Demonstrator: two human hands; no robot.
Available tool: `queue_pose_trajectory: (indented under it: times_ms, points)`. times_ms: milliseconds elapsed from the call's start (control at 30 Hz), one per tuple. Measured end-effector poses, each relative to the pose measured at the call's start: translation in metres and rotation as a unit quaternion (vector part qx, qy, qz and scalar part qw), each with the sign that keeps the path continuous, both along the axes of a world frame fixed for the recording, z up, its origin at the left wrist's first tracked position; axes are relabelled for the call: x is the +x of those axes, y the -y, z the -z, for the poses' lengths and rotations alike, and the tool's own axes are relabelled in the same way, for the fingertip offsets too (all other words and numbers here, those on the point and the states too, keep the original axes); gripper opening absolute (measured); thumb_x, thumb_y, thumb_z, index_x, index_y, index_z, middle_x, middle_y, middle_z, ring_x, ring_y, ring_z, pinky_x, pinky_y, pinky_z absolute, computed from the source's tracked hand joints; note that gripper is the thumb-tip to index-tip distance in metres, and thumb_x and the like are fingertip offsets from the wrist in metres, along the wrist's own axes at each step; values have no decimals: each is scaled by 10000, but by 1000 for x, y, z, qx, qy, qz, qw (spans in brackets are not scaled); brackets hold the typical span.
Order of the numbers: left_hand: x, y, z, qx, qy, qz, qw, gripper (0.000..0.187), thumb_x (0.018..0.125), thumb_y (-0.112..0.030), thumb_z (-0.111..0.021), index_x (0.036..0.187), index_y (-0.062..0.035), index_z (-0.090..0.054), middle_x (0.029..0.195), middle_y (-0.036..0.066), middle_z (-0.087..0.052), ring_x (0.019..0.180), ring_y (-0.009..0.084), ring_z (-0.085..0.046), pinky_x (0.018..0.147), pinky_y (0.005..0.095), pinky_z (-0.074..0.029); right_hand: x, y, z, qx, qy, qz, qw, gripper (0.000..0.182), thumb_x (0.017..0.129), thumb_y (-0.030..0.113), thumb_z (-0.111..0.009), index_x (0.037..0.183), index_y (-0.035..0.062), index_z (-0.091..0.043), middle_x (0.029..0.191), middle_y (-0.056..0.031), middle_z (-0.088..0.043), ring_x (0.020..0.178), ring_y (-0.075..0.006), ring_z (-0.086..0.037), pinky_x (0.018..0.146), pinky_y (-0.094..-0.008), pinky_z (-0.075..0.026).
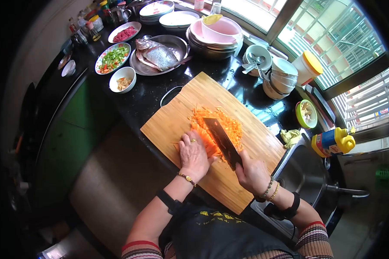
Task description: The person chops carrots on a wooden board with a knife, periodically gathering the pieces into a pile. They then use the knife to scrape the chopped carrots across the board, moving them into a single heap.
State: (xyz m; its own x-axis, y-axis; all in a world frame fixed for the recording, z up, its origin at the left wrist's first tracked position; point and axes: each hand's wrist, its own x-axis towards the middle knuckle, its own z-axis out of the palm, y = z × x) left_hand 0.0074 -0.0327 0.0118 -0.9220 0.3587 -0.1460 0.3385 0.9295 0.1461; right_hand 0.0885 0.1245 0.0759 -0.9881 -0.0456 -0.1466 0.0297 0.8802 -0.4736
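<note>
My right hand [251, 173] is closed round the handle of a dark cleaver [221, 139]. Its blade stands in the carrot on a wooden cutting board [173, 118]. With curled fingers, my left hand [192, 157] presses down on a stack of sliced carrot [205, 140], just left of the blade. Finely cut carrot pieces [232, 127] lie heaped beyond and to the right of the cleaver. The lower part of the blade's edge is hidden among the carrot.
Behind the board are a fish on a metal plate [183, 43], a plate of chopped vegetables [112, 58], red meat [125, 33] and a small white bowl [122, 80]. Stacked bowls [280, 78] stand at the back right. A sink [304, 172] and yellow bottle [333, 142] are right.
</note>
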Motion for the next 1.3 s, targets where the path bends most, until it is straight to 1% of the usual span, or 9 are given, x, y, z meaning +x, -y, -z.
queue_pose_trajectory:
  times_ms: [367,567,667,733,833,933,967,1100,1300]
  points:
    - [0,-3,8,-70,-24,24,997,1036,625,-530,-745,1279,149,-315,1166,193,-427,1061,289,-398,896,373,-356,-24,22,18,28,70,-28,997,162,798,96,-498,873,-15,-406,574,-215,-565,548,-400,-578,523,-500,-450]
    - [1,-3,11,-81,-35,25,996,1030,627,-520,-747,1283,151,-321,1184,204,-428,1070,297,-405,907,382,-361,-25,28,39,44,29,-4,999,169,806,113,-500,893,-2,-413,582,-215,-570,552,-395,-582,531,-500,-453]
    - [-1,1,-2,-28,8,14,999,997,632,-518,-745,1265,142,-348,1179,195,-436,1071,293,-407,906,383,-361,-20,9,47,17,-16,8,1000,179,825,139,-509,918,15,-417,558,-210,-557,524,-394,-569,501,-492,-445]
    - [0,4,-3,-22,-7,3,1000,871,693,-568,-661,1218,96,-456,1143,155,-463,1054,279,-402,884,365,-354,-21,1,39,6,-36,-1,999,186,841,157,-515,934,29,-417,540,-205,-546,504,-391,-558,481,-487,-437]
    - [-3,1,0,-12,61,1,998,878,653,-508,-731,1221,86,-422,1176,173,-454,1079,292,-392,893,391,-343,-34,-5,16,24,-50,-51,997,175,845,144,-513,931,31,-411,529,-192,-536,505,-386,-558,474,-486,-432]
    - [-1,0,8,-16,2,4,1000,798,670,-493,-720,1181,67,-475,1174,163,-465,1071,294,-386,882,395,-336,-50,-6,5,44,-39,-114,992,151,830,121,-516,895,31,-413,522,-174,-535,503,-370,-566,471,-476,-436]
    - [-1,0,9,-10,-10,7,1000,684,692,-495,-696,1125,16,-555,1154,153,-477,1054,290,-387,866,397,-342,-56,-3,-1,69,-17,-130,989,145,848,133,-512,890,28,-422,529,-179,-533,505,-377,-562,472,-472,-431]
    - [-3,-2,14,-67,11,31,997,536,716,-513,-657,1054,-98,-639,1126,141,-487,1022,281,-391,858,381,-350,-69,1,0,112,16,-172,979,132,840,127,-512,862,23,-433,528,-165,-534,499,-360,-564,466,-464,-423]
    - [-2,-6,14,-96,-44,16,994,684,681,-568,-666,1043,9,-606,1069,134,-480,1005,262,-399,858,370,-354,-78,9,15,105,36,-168,980,140,786,98,-531,851,12,-442,538,-165,-558,512,-340,-588,481,-453,-454]
